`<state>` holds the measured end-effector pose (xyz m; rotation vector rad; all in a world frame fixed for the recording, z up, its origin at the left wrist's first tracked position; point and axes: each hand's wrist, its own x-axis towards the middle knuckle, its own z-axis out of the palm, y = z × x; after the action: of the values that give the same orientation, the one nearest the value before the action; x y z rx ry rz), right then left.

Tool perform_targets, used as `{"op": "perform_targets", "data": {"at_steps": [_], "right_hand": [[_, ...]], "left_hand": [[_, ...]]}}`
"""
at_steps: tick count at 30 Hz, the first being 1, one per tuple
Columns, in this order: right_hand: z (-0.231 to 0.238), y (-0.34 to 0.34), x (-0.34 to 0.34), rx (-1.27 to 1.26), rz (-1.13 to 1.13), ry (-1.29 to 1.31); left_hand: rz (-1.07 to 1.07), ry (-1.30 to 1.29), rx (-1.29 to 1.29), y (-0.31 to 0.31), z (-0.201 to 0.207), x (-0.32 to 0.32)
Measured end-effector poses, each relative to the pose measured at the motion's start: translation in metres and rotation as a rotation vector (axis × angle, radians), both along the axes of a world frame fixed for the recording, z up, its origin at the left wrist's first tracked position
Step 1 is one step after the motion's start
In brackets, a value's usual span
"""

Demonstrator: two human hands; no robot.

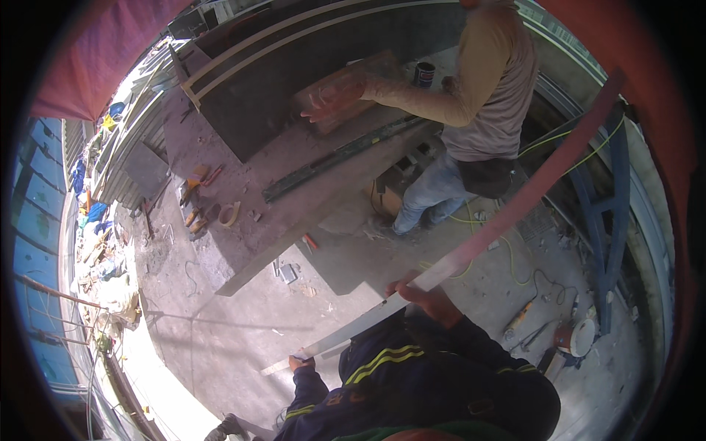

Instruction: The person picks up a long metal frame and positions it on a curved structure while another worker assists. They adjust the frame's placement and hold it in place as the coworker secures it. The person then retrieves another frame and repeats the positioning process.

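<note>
I hold a long, thin pale strip [471,253] that runs diagonally from lower left up to the upper right. My left hand [301,361] grips it near its lower end. Further up the strip, my right hand [429,297] is closed around it. Both my sleeves are dark blue with yellow stripes. The strip's upper part looks reddish under a red awning.
A second person in a tan shirt [489,81] stands at a long dusty workbench [243,242], one hand on a wooden board [346,88]. Hand tools and a tape roll [229,214] lie on the bench. A blue metal frame [610,220], yellow cables and a bucket [575,338] are at right.
</note>
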<state>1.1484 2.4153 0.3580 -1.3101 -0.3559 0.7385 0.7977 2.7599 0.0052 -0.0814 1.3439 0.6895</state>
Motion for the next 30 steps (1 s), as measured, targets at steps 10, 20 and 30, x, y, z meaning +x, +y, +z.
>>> {"op": "perform_targets", "data": {"at_steps": [10, 20, 30], "right_hand": [[0.007, 0.067, -0.007, -0.05, 0.198, -0.32], [0.037, 0.193, 0.002, -0.279, 0.389, -0.493], [0.044, 0.287, 0.078, -0.306, 0.309, -0.362]], "left_hand": [[-0.002, -0.067, -0.194, 0.008, -0.004, -0.011], [-0.045, 0.071, 0.026, -0.04, -0.005, -0.053], [0.645, 0.045, 0.191, -0.062, 0.067, -0.094]]}}
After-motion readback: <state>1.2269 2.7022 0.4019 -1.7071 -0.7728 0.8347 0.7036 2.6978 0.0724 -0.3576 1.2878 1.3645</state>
